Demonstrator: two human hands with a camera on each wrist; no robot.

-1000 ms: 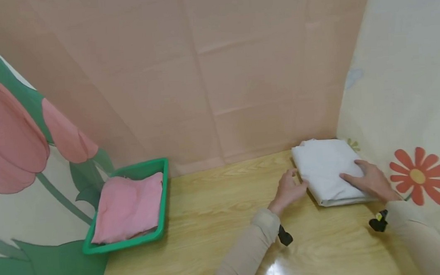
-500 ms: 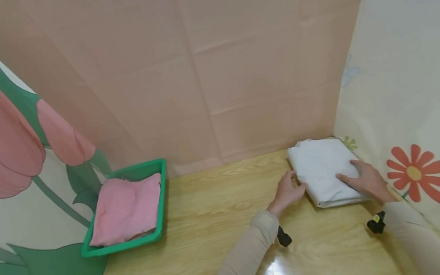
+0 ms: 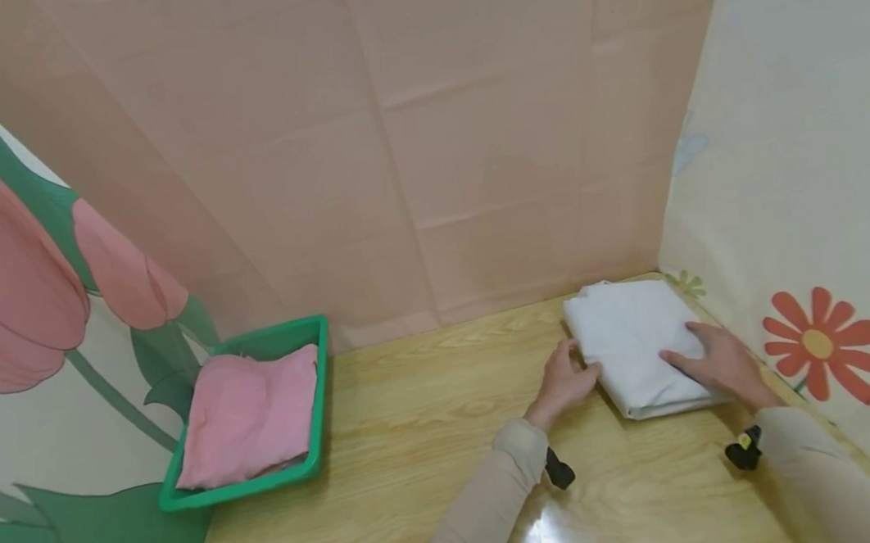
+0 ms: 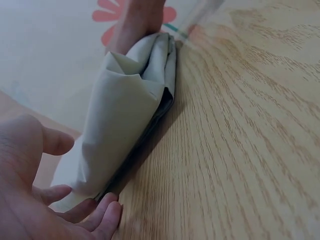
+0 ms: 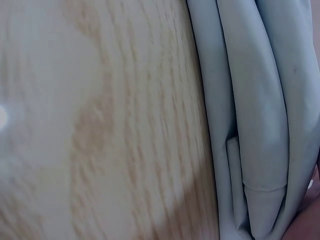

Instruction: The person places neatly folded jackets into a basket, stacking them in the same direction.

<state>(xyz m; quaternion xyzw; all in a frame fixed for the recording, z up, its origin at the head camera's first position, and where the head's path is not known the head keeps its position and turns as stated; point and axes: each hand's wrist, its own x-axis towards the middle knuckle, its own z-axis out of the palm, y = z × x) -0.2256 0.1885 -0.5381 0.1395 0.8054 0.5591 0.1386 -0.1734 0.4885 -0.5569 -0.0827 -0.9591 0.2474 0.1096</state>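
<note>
A thick folded white cloth (image 3: pixel 641 347) lies on the wooden table at the right. Its layered folds show in the right wrist view, and a dark layer shows along its underside in the left wrist view. My left hand (image 3: pixel 562 384) is at the cloth's left side. Its fingertips are right at the lower edge by the tabletop, while the thumb (image 4: pixel 57 142) stands apart from the cloth. My right hand (image 3: pixel 724 363) grips the right side, thumb on top and the other fingers mostly hidden along the far side.
A green plastic basket (image 3: pixel 323 392) at the left holds a folded pink cloth (image 3: pixel 254 416). Behind the wooden table (image 3: pixel 429 436) hangs a creased tan sheet (image 3: pixel 472 138). A pale wall with a red flower print (image 3: pixel 815 342) stands close by my right arm.
The white cloth has shifted slightly left and toward me, with both hands moving along with it. The basket and pink cloth stay put; the head view has tilted a little.
</note>
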